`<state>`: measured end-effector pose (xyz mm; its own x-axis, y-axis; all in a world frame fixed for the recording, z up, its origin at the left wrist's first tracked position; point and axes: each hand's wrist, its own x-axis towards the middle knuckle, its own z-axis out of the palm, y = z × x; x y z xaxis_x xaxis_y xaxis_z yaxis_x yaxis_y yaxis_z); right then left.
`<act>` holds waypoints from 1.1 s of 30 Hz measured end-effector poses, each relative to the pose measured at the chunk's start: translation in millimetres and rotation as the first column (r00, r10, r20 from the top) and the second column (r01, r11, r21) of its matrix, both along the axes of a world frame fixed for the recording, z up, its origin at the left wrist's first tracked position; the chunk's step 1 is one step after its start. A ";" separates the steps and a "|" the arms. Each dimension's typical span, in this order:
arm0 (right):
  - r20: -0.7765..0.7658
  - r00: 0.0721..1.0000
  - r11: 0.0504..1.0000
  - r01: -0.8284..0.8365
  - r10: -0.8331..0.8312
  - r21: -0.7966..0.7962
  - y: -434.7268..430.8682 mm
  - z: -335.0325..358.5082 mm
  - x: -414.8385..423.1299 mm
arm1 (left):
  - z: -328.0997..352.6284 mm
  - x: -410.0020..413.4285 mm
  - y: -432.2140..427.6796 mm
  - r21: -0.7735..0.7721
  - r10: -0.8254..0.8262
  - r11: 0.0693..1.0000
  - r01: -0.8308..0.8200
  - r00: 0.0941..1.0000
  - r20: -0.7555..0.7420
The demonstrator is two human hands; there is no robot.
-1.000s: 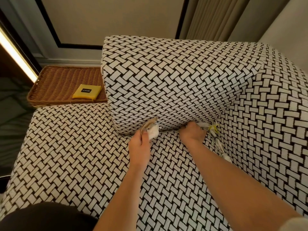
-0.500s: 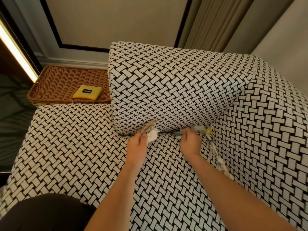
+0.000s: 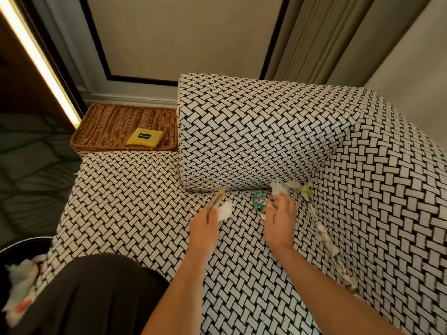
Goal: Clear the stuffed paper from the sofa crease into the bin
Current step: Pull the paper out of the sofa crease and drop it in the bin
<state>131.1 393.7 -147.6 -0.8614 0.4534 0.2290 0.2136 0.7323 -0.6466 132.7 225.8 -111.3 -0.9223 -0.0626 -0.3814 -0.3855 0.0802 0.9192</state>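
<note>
While I watch, left hand (image 3: 205, 223): pinches brown paper strip (image 3: 217, 199) and white tissue (image 3: 225, 210).
Right hand (image 3: 280, 223): at white crumpled paper (image 3: 280, 188) in sofa crease (image 3: 242, 190), just ahead; grip unclear.
Black bin (image 3: 14, 247): far left.

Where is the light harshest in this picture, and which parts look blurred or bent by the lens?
Head view: the light strip at upper left glares to white; the bin at lower left sits in deep shadow; the right hand and the paper strip beside it are smeared; the wide lens tilts the black frame and curtain.
</note>
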 end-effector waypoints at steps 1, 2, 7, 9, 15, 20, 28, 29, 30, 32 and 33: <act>0.005 1.000 1.000 0.003 -0.003 -0.015 -1.0 1.2 1.0 | 0.8 3.7 -1.0 -0.037 -0.015 0.999 0.015 1.000 0.004; 0.026 1.000 1.000 -0.002 0.002 -0.008 -3.4 3.0 0.8 | 2.3 7.0 -4.0 -0.054 -0.015 0.998 0.015 1.000 0.009; 0.220 0.975 0.991 -0.052 0.024 0.122 -2.3 4.6 -7.7 | 8.2 13.0 -6.5 -0.022 0.000 1.000 0.001 0.998 0.063; 0.219 0.975 0.982 -0.072 0.032 0.174 -4.1 5.2 -10.8 | 8.1 13.6 -7.0 -0.025 -0.006 1.000 0.008 0.998 0.070; 0.165 0.978 0.955 -0.163 0.124 0.249 -3.7 5.8 -21.1 | 8.7 13.8 -10.2 0.024 -0.013 1.000 0.011 0.997 0.080; 0.089 0.986 0.964 -0.159 0.143 0.214 -5.7 5.3 -16.6 | 11.3 19.3 -11.1 0.095 -0.001 0.995 -0.008 0.996 0.094; 0.106 0.954 0.924 -0.297 0.279 0.240 -20.3 11.9 3.8 | 16.8 42.7 -12.4 0.044 -0.023 0.999 0.016 0.987 0.161; 0.143 0.946 0.916 -0.317 0.289 0.245 -22.2 12.2 7.1 | 17.9 45.3 -12.7 0.037 -0.032 0.999 0.026 0.984 0.177; 0.184 0.938 0.909 -0.333 0.293 0.252 -23.6 12.6 9.9 | 19.1 47.7 -12.6 0.028 -0.041 0.999 0.037 0.980 0.193; 0.255 0.920 0.899 -0.360 0.298 0.248 -29.1 17.4 16.4 | 24.5 53.3 -14.6 0.043 -0.031 0.999 0.022 0.977 0.212; 0.279 0.913 0.902 -0.364 0.297 0.231 -33.2 21.3 19.3 | 30.1 55.4 -16.8 0.073 -0.015 0.997 -0.001 0.976 0.215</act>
